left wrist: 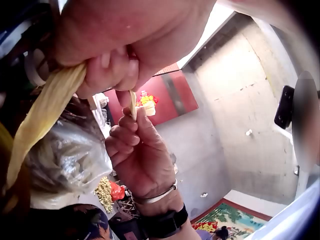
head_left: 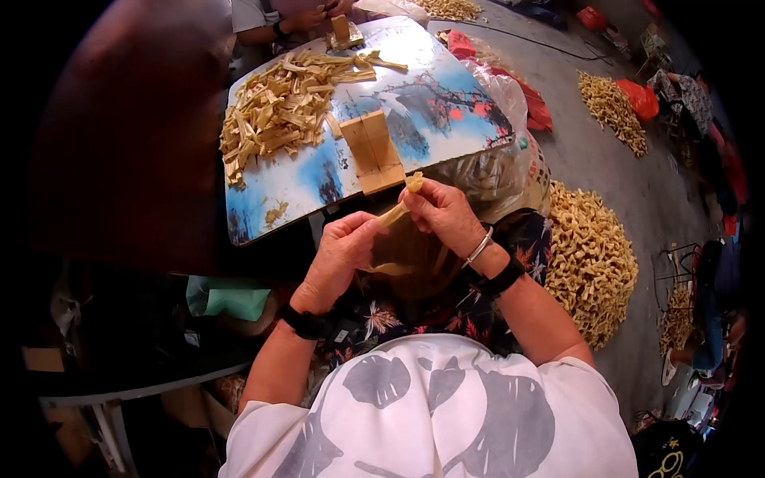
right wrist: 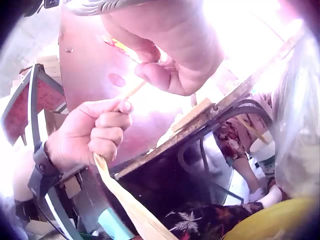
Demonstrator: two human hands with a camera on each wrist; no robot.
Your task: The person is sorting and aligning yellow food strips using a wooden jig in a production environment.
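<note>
Fingers of the left hand (head_left: 343,253) curled round a pale yellow, dry-looking strip (head_left: 394,214), thumb pressing on it; in the right wrist view the other fingers are folded into the palm. Fingers of the right hand (head_left: 450,217) pinch the strip's upper end between thumb and forefinger, a crumpled bit poking out above. Strip runs slantwise from hand to hand, in the air just off the near edge of the surface (head_left: 446,73), over the person's lap; its loose tail hangs below the left hand, wide and flat. Black band (head_left: 306,320) on the left wrist; silvery bracelet (head_left: 480,244) and a second dark band (head_left: 504,277) on the right. Right by the hands, a wooden stand (head_left: 371,151) with an upright end piece sits at the near edge of the surface, which is printed with blue patches and red blossom. Heap of similar strips (head_left: 279,107) spreads along the left side of the surface, towards the far edge. At the far edge, another person's hands (head_left: 309,19) beside a small wooden block (head_left: 341,29). Clear plastic bag (head_left: 510,99) at the surface's right edge. On the floor to the right, a big mound of short knotted pieces (head_left: 591,267); farther off, a smaller mound (head_left: 610,111) touching a red bag (head_left: 640,100).
</note>
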